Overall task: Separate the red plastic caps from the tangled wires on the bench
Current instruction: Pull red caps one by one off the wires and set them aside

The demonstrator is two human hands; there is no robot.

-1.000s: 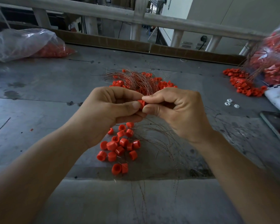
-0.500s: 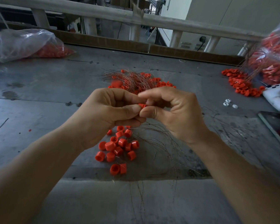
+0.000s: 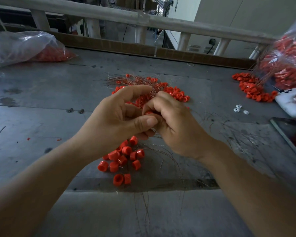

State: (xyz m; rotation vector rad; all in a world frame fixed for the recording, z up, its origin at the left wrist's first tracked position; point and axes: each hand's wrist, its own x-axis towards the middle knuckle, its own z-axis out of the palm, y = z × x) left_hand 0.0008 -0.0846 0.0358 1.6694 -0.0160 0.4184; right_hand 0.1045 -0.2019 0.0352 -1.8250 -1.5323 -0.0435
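Both hands meet above the middle of the scuffed grey worktop [image 3: 41, 103], closed together around a single small red plastic cap [image 3: 149, 112]. The right hand [image 3: 176, 124] has its fingers curled tight and pinches the cap between thumb and forefinger. The left hand [image 3: 120, 120] lies against it, with fingers curled underneath and the thumb pressed to the cap's near side. Little of the cap shows between the fingertips. Just beyond the hands, on the far side, lies the tangle of thin coppery wires [image 3: 140, 82], with more red caps caught in it and spilling to its right. On the near side, below the hands, sits a loose heap of red cylindrical caps [image 3: 125, 156]. A few stray wire strands [image 3: 169, 154] curve over the worktop beside the heap. At the far left lies a clear plastic bag of red pieces [image 3: 24, 47]. At the far right, a second clear bag stuffed with red caps and wires [image 3: 287, 65] has a spread of red caps [image 3: 253, 89] in front of it, a white moulded plastic object [image 3: 289, 101] just beside them and a dark flat screen [image 3: 290, 134] nearer.
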